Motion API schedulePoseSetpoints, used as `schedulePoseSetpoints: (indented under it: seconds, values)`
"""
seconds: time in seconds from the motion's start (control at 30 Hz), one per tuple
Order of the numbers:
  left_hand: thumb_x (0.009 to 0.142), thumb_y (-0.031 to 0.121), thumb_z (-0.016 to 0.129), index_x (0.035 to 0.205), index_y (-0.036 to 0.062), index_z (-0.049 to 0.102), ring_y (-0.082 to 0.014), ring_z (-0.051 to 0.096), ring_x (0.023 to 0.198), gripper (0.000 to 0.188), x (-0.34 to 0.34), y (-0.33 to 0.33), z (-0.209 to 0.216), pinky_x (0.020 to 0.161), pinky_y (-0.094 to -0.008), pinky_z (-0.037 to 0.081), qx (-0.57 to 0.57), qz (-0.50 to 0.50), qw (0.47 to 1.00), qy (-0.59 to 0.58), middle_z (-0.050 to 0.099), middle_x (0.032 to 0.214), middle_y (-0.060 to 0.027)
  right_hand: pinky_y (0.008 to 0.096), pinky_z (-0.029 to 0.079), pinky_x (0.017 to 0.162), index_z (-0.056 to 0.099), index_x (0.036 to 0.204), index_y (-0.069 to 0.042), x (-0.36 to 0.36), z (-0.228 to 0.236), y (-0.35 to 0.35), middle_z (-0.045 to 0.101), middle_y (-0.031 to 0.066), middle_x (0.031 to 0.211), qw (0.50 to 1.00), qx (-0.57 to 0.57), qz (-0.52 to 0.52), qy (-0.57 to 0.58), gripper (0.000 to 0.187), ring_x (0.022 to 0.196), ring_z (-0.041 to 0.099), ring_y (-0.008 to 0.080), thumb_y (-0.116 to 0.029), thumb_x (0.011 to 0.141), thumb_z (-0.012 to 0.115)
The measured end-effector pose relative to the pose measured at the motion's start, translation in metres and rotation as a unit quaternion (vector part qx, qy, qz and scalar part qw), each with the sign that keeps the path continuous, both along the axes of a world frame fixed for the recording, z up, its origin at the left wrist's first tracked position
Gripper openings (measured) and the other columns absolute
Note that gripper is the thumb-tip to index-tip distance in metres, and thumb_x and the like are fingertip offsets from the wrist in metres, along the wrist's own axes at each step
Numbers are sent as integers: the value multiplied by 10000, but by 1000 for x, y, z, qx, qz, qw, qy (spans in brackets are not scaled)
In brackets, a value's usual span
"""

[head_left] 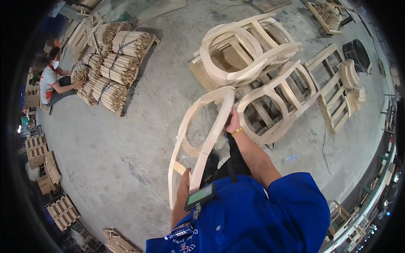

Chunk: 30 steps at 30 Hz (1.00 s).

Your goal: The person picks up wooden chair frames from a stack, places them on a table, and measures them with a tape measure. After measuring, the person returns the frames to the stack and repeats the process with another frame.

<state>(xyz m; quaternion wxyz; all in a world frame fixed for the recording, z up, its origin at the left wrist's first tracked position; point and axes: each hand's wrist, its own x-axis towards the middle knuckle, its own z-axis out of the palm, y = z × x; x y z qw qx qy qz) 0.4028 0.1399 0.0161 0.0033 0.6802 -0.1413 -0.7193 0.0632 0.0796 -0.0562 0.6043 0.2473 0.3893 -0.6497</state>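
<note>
A pale wooden frame with a rounded opening at its far end and a crossbar lower down stands tilted on its side before me. My right hand is closed on its right edge, close to the rounded end. Lower down, by the crossbar, my left hand grips the same frame; part of its fingers is hidden behind the wood. Just right of my right hand, a similar wooden frame with a round opening leans beside a stack of more such frames.
A slatted wooden pallet and curved wooden pieces lie to the right, near a black tub. At far left, a co-worker squats with hands on bundled wooden sticks stacked on a pallet.
</note>
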Motion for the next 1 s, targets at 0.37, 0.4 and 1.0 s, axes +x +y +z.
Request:
schedulePoseSetpoints:
  seconds: [0.37, 0.4, 1.0]
  values:
    - [810, 440, 511, 1112, -56, 513, -248, 576, 801, 580, 126, 104, 41, 768, -351, 441, -53, 213, 971, -98, 593, 926, -169, 385, 465, 888, 484, 1228, -69, 132, 113, 44, 593, 66, 1123, 946, -123, 292, 72, 630, 985, 591, 209, -558, 833, 526]
    - [814, 435, 506, 1104, -60, 515, -241, 573, 794, 574, 131, 103, 46, 767, -355, 441, -112, 166, 968, -155, 592, 929, -169, 390, 442, 927, 438, 1270, -63, 131, 118, 52, 574, 98, 1156, 946, -121, 293, 72, 673, 1033, 572, 227, -546, 815, 548]
    - [784, 523, 635, 1215, -10, 394, -248, 494, 1023, 728, 156, 65, 133, 845, -378, 432, -581, 425, 668, -188, 483, 1166, -126, 536, 328, 1027, 292, 1373, -90, 71, 205, -54, 403, 215, 1348, 755, -494, 407, -140, 1093, 1207, 415, 441, -428, 502, 858]
